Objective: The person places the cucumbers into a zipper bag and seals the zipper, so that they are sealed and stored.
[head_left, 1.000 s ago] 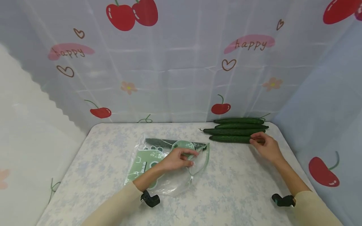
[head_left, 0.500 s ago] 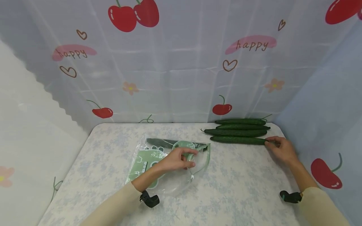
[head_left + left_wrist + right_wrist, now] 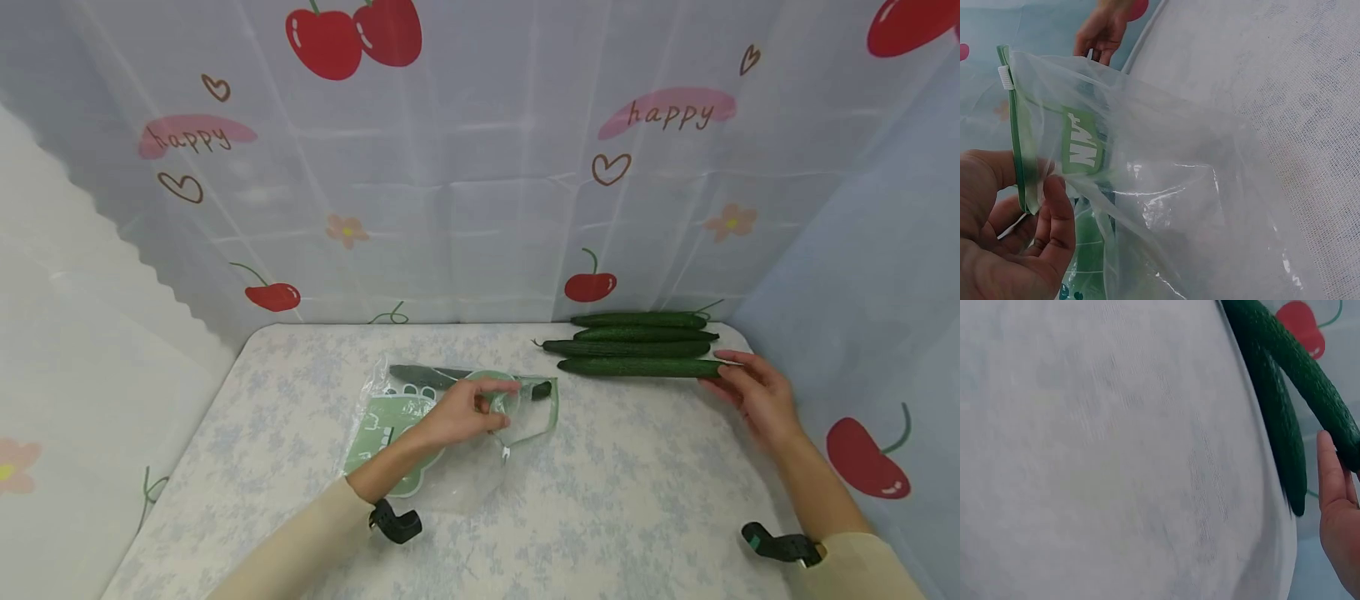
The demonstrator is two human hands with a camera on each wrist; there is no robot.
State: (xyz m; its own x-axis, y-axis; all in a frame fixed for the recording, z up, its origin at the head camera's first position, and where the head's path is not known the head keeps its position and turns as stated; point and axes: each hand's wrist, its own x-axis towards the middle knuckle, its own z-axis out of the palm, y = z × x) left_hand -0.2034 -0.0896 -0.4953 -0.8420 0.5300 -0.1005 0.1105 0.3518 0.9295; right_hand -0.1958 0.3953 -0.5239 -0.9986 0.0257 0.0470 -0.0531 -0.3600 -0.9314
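A clear zip bag with a green cartoon print lies on the table, its mouth facing right. My left hand pinches the bag by its green zip edge, thumb and fingers on either side. One cucumber is inside the bag, its dark tip showing near the mouth. Several cucumbers lie side by side at the back right. My right hand holds the right end of the nearest cucumber between thumb and fingers. In the right wrist view that cucumber crosses in front of another cucumber; the hand is partly cut off.
The table has a pale floral cloth. Behind it hangs a curtain with cherry prints, close to the farthest cucumber. A white zip slider sits at the bag's lower corner.
My right hand has moved right along the nearest cucumber to its end, and has turned there. My left hand has kept its pinch; the bag's mouth has shifted, showing more of the cucumber tip.
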